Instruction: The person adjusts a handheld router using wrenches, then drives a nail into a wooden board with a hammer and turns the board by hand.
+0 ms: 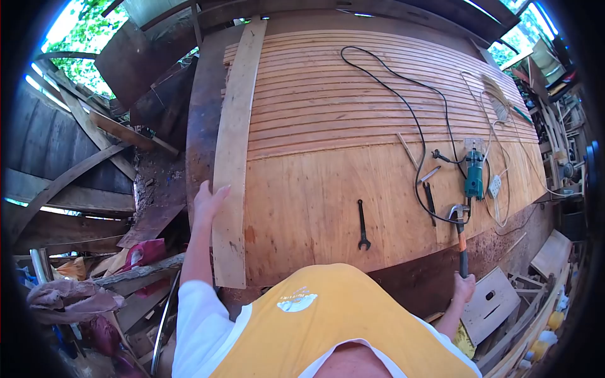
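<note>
My right hand [464, 286] is closed around the lower end of the handle of a claw hammer [462, 242]. The hammer's metal head lies over the near edge of the wooden panel [302, 208], close to a green power tool [474, 173] with a clear guard. On the left, my left hand [211, 200] rests at the outer edge of a long pale plank [232, 151], thumb and finger spread apart. That plank lies across the left end of the panel. A dark open-end wrench [363, 225] lies on the panel's bare near part.
Thin wooden strips [378, 94] run side by side over the panel's far half. A black cord [413, 120] loops across them. A white power strip [495, 186], a dark tool [430, 205] and a pale cord lie at the right. Scrap wood and cloth [72, 299] crowd the left.
</note>
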`<state>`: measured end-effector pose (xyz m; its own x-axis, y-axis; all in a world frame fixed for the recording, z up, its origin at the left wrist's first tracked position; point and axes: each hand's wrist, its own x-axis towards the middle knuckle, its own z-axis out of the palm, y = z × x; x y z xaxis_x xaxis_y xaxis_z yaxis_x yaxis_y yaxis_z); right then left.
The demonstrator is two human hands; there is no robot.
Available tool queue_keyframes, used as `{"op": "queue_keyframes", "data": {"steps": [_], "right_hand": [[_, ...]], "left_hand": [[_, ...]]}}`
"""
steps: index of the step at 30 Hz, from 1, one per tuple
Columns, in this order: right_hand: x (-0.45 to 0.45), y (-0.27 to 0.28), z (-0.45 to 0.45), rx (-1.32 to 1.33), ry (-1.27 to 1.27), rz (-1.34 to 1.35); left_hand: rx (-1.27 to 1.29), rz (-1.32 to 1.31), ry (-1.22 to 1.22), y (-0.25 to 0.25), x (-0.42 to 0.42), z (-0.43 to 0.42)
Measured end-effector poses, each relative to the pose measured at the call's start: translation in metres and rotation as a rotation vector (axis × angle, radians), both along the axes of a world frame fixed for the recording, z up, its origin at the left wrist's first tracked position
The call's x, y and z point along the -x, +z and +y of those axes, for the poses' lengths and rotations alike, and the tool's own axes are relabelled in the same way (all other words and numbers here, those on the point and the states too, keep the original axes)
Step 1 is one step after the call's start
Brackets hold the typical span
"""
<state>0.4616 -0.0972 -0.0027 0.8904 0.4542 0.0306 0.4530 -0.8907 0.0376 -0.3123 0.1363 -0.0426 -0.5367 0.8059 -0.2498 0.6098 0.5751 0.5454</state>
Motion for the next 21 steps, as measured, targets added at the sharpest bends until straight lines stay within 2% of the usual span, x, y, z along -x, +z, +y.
{"op": "queue_keyframes", "data": {"steps": [2, 5, 8, 10, 11, 13, 14, 16, 17, 18, 21], "right_hand": [[-0.001, 0.039, 0.007, 0.057, 0.042, 0.013], [-0.021, 0.085, 0.011, -0.175, 0.289, 0.181], [0.019, 0.145, 0.052, -0.347, 0.358, 0.134], [0.028, 0.160, 0.077, -0.414, 0.416, 0.016], [0.026, 0.158, 0.089, -0.546, 0.384, -0.022], [0.016, 0.139, 0.108, -0.805, 0.312, -0.093], [-0.001, 0.127, 0.109, -1.051, 0.304, 0.114], [-0.004, 0.117, 0.125, -1.507, 0.353, 0.343], [-0.003, 0.113, 0.135, -1.729, 0.372, 0.464], [0.002, 0.102, 0.147, -1.704, 0.403, 0.439], [0.033, 0.070, 0.184, -1.578, 0.479, 0.392]], "left_hand": [[0.094, -0.112, -0.077, 0.003, 0.005, 0.028], [0.057, -0.070, -0.111, 0.010, 0.011, 0.028], [-0.236, 0.214, -0.160, 0.030, 0.012, 0.014], [-0.210, 0.255, -0.155, 0.053, 0.007, -0.010], [-0.203, 0.277, -0.149, 0.059, 0.006, -0.022], [-0.216, 0.129, -0.188, 0.047, 0.015, -0.056], [-0.220, 0.056, -0.211, 0.039, 0.018, -0.076], [-0.123, -0.227, -0.156, 0.027, 0.015, -0.115], [-0.106, -0.389, -0.090, 0.005, 0.013, -0.138], [-0.090, -0.554, -0.025, -0.014, 0.010, -0.158], [0.065, -0.452, -0.049, 0.004, -0.012, -0.193]]}}
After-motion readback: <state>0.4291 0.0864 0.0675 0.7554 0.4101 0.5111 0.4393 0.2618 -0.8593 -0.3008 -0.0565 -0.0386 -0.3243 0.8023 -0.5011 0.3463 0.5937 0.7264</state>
